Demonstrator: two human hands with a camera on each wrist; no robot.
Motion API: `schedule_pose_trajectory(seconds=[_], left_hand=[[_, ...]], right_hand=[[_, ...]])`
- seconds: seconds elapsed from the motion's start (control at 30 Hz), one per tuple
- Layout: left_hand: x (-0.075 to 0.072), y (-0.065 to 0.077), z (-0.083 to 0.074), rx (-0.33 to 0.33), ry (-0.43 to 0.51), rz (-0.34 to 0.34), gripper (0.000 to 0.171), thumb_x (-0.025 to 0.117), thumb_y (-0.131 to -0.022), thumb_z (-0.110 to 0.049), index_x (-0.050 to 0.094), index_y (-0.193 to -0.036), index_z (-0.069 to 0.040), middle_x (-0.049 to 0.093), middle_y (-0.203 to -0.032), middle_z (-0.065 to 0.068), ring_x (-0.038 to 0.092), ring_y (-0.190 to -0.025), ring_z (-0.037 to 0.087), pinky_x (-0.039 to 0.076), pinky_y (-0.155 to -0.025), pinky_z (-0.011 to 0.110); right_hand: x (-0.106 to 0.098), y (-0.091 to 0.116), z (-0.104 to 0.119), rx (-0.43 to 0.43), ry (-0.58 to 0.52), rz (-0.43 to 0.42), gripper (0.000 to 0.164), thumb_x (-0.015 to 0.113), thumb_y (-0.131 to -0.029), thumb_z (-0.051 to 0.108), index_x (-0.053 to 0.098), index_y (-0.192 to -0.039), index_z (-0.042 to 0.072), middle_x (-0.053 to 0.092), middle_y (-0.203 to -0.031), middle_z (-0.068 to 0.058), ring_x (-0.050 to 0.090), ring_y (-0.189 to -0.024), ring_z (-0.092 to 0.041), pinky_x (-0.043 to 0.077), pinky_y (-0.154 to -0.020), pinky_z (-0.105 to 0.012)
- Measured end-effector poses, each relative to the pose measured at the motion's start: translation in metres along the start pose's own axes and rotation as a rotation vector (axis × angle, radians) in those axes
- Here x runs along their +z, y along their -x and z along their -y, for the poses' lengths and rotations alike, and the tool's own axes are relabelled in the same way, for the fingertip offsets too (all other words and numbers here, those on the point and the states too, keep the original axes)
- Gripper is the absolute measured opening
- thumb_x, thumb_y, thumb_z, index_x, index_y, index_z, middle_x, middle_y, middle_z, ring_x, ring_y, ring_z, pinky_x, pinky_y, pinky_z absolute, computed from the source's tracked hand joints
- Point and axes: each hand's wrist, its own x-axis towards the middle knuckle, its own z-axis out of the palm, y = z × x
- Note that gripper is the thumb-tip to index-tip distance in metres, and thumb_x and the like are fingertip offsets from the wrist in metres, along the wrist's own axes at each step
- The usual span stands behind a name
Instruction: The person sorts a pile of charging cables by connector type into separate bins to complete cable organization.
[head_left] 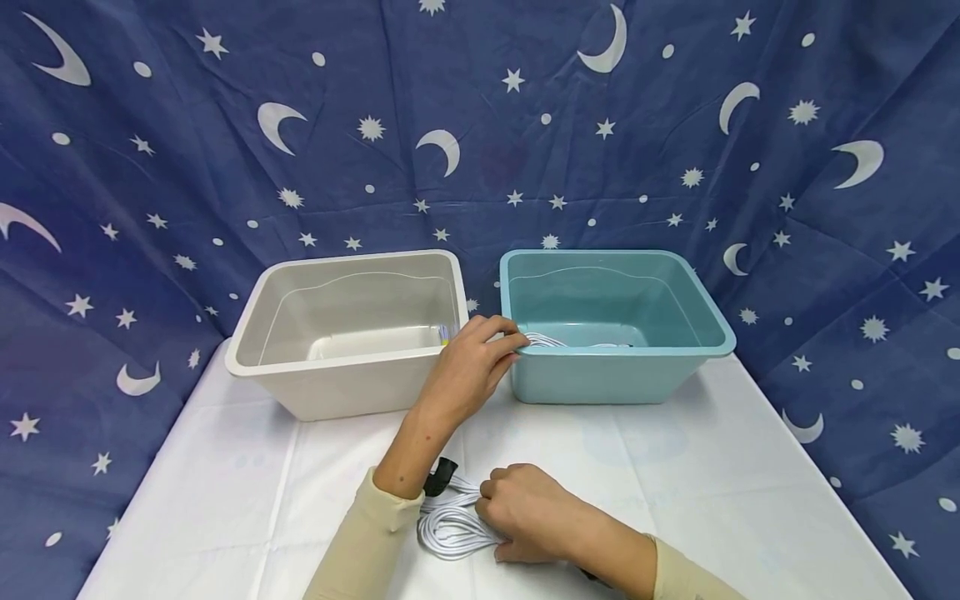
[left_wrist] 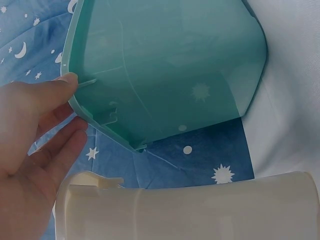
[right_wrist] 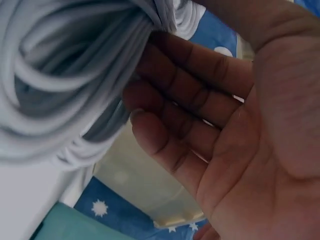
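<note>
At the near left corner of the teal bin [head_left: 600, 379], my left hand [head_left: 472, 362] pinches the rim, with the thumb on one side and fingers on the other in the left wrist view. White cable [head_left: 543, 340] lies inside that bin. Lower down, my right hand [head_left: 536, 512] holds a coiled bundle of white cable [head_left: 453, 533] on the white-covered table. The right wrist view shows its curled fingers [right_wrist: 150, 132] against the gathered part of the coil [right_wrist: 75, 85]; the thumb's grip is partly out of sight.
A light grey bin [head_left: 360, 383] stands to the left of the teal one, with a small yellow and purple item [head_left: 444, 335] at its right inner wall. Dark blue cloth [head_left: 480, 125] with moons and stars hangs behind and around the table [head_left: 360, 467].
</note>
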Motion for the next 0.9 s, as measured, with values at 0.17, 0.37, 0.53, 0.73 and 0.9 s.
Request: schedule_pose_trajectory(seconds=[0.17,0.37,0.53,0.73,0.9], left_hand=[[-0.001,0.000,-0.001,-0.007,-0.008,0.003,0.021,0.076,-0.100,-0.011,0.081,-0.119,-0.017,0.069,-0.124,-0.004,0.061,-0.109,0.019,0.054,-0.093,0.030],[-0.001,0.000,-0.001,-0.001,-0.019,0.000,0.021,0.076,-0.100,-0.012,0.080,-0.119,-0.017,0.069,-0.124,-0.003,0.061,-0.108,0.018,0.054,-0.092,0.030],[0.000,-0.001,-0.001,0.009,-0.025,0.005,0.020,0.076,-0.100,-0.013,0.080,-0.119,-0.017,0.069,-0.124,-0.003,0.061,-0.108,0.018,0.053,-0.092,0.030],[0.001,-0.001,-0.002,0.013,-0.027,0.001,0.019,0.076,-0.100,-0.014,0.081,-0.119,-0.016,0.069,-0.124,-0.002,0.061,-0.108,0.019,0.054,-0.091,0.031],[0.000,-0.001,-0.003,0.015,-0.029,0.004,0.019,0.076,-0.101,-0.017,0.080,-0.119,-0.016,0.069,-0.124,-0.001,0.062,-0.108,0.021,0.054,-0.092,0.033]], right_hand=[[0.003,-0.002,0.006,0.012,0.026,-0.028,0.032,0.090,-0.069,0.043,0.070,-0.081,0.022,0.059,-0.074,0.011,0.053,-0.067,-0.009,0.043,-0.057,-0.023],[0.004,-0.002,0.010,0.037,0.063,-0.024,0.029,0.085,-0.066,0.038,0.065,-0.077,0.021,0.056,-0.070,0.009,0.052,-0.063,-0.011,0.042,-0.053,-0.025],[0.003,-0.001,0.011,0.053,0.047,-0.009,0.027,0.083,-0.064,0.035,0.063,-0.074,0.021,0.056,-0.069,0.008,0.052,-0.060,-0.011,0.042,-0.049,-0.027],[-0.003,0.001,0.007,0.066,0.033,0.014,0.026,0.083,-0.064,0.033,0.063,-0.074,0.021,0.055,-0.070,0.008,0.053,-0.061,-0.011,0.044,-0.051,-0.027],[-0.009,0.003,0.002,0.074,-0.012,0.020,0.024,0.084,-0.065,0.028,0.064,-0.076,0.020,0.054,-0.072,0.009,0.052,-0.063,-0.011,0.044,-0.053,-0.026]])
